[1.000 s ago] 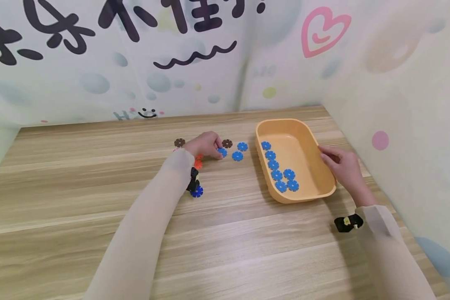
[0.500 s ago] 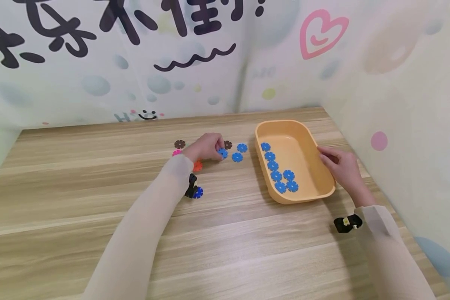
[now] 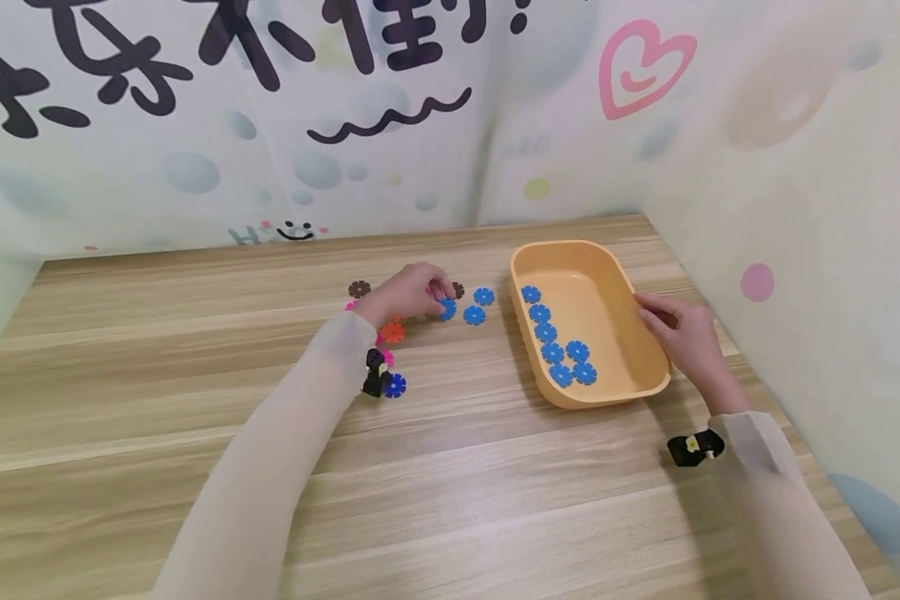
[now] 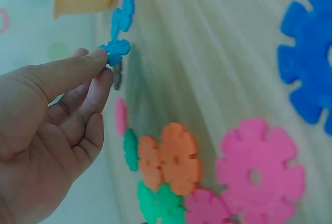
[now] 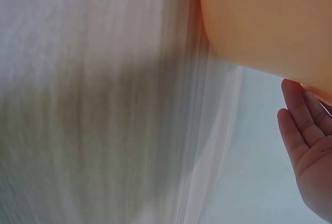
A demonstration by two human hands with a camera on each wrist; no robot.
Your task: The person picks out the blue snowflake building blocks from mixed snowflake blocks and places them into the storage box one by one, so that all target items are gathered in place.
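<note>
Between thumb and fingertips, my left hand [image 3: 408, 292] pinches a light blue snowflake disc [image 4: 118, 50], held just above the table in the left wrist view. Two more light blue discs [image 3: 475, 316] lie to its right, and a brown disc [image 3: 458, 290] is partly hidden behind the fingers. My right hand [image 3: 686, 337] holds the right rim of an orange plastic bin [image 3: 603, 308], thumb inside; in the right wrist view its fingers [image 5: 296, 102] are against the outer wall. Several light blue discs [image 3: 546, 332] lie along the bin's left side, flat on its floor.
Under and beside the left forearm lie orange [image 4: 179, 156], pink [image 4: 259, 172] and green discs [image 4: 163, 203], partly hidden from the head view. A dark blue disc [image 3: 395, 386] sits nearer the front. Patterned walls [image 3: 420, 167] border the wooden table [image 3: 457, 500].
My left hand now has the blue disc lifted slightly, and its forearm has shifted a little left, uncovering more pink and orange discs. The right hand and bin stay in place.
</note>
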